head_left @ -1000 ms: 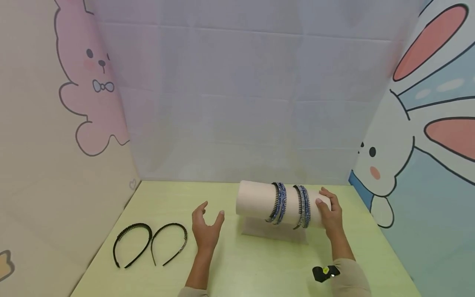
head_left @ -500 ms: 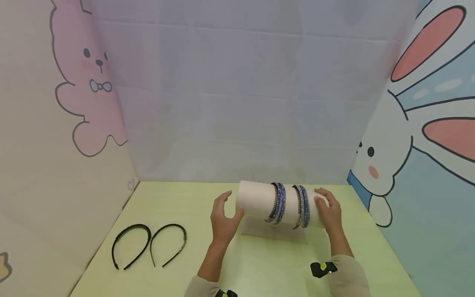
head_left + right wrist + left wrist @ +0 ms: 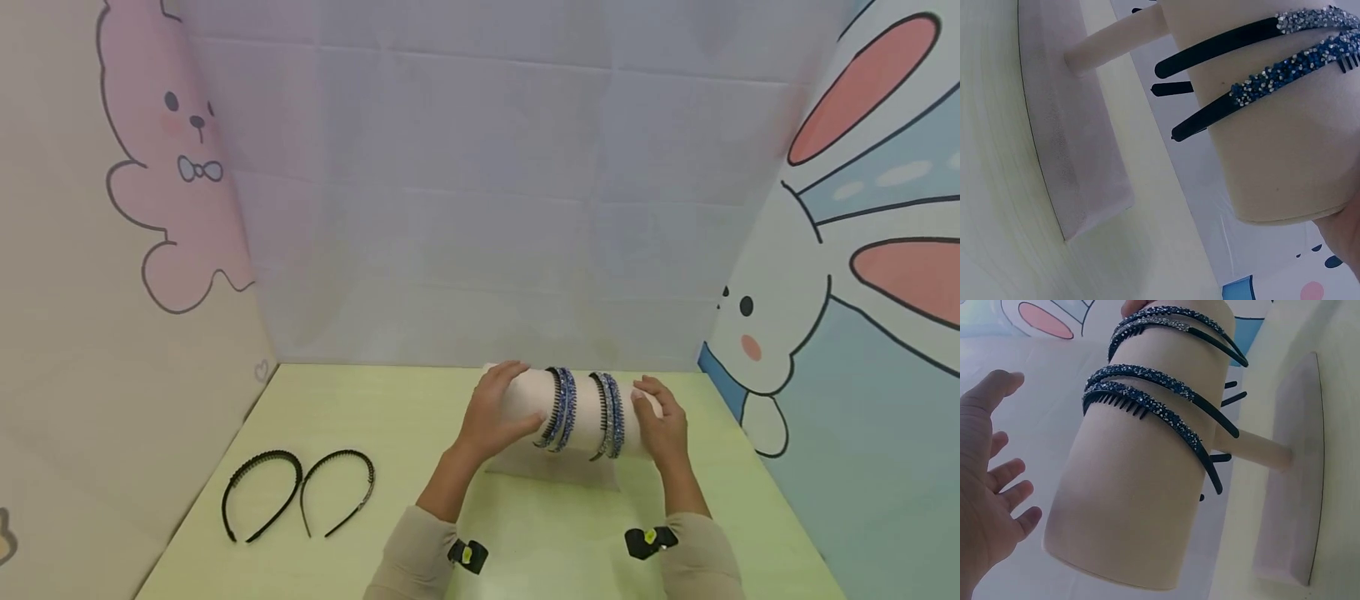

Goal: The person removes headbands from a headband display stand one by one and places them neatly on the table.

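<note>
A cream cylindrical headband stand (image 3: 583,417) rises on a flat base (image 3: 1297,481), joined by a short post. Around its roll sit two pairs of black toothed headbands: a blue-glitter pair (image 3: 564,408) to the left, a silver-and-blue pair (image 3: 613,417) to the right. My right hand (image 3: 666,429) grips the roll's right end, thumb in front and fingers on top. At the left end, my left hand (image 3: 491,417) has its thumb and fingers spread about the roll. In the left wrist view, a gap shows between those fingers (image 3: 1007,475) and the roll.
Two more black headbands lie on the pale green table at the left: a thicker one (image 3: 262,496) and a thinner one (image 3: 337,492), side by side. White sheeting (image 3: 480,208) hangs behind the table, with cartoon-printed panels on both sides.
My left hand has moved right and up from beside the stand to its left end. The right hand stays on the right end, and the headbands have not shifted on the stand.
</note>
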The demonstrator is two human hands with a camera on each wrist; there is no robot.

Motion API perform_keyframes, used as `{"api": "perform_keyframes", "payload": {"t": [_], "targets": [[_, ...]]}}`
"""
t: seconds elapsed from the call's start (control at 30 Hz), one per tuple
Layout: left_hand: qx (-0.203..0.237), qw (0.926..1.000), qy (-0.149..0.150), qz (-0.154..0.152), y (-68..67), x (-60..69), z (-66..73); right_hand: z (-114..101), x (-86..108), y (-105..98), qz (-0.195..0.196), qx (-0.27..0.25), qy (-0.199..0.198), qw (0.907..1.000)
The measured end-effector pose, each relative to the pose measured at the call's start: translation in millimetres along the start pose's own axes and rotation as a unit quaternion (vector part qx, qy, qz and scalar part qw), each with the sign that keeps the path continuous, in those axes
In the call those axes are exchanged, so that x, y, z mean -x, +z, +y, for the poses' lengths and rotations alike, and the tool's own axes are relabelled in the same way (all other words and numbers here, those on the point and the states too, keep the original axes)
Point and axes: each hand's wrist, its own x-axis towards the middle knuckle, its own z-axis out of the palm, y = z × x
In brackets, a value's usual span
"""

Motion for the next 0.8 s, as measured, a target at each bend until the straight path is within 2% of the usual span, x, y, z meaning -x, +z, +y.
{"api": "perform_keyframes", "payload": {"t": [0.07, 0.17, 0.3, 0.4, 0.53, 0.67, 0.8], "targets": [[-0.026, 0.9988, 0.003, -0.041, 1.8, -7.2, -0.2, 2, -0.3, 0, 0.008, 0.006, -0.001, 0.9999], [-0.063, 0.9933, 0.011, -0.096, 4.4, -17.7, -1.5, 4, -0.9, 1, 0.016, 0.008, -0.005, 0.9998], [-0.085, 0.9851, 0.009, -0.149, 5.5, -28.9, -1.1, -2, 0.5, 2, 0.019, -0.002, -0.003, 0.9998], [-0.093, 0.9805, 0.001, -0.173, 6.3, -34.8, -0.2, -17, 6.4, 2, 0.016, -0.007, -0.002, 0.9999], [-0.098, 0.9773, -0.001, -0.188, 7.4, -40.3, -0.1, -35, 13.0, 4, 0.019, -0.004, -0.004, 0.9998], [-0.1, 0.974, -0.002, -0.203, 10.1, -45.2, -0.9, -38, 13.5, 3, 0.028, -0.006, 0.0, 0.9996], [-0.117, 0.9666, -0.007, -0.228, 14.5, -50.0, -2.0, -37, 14.3, 2, 0.026, -0.011, 0.001, 0.9996]]}}
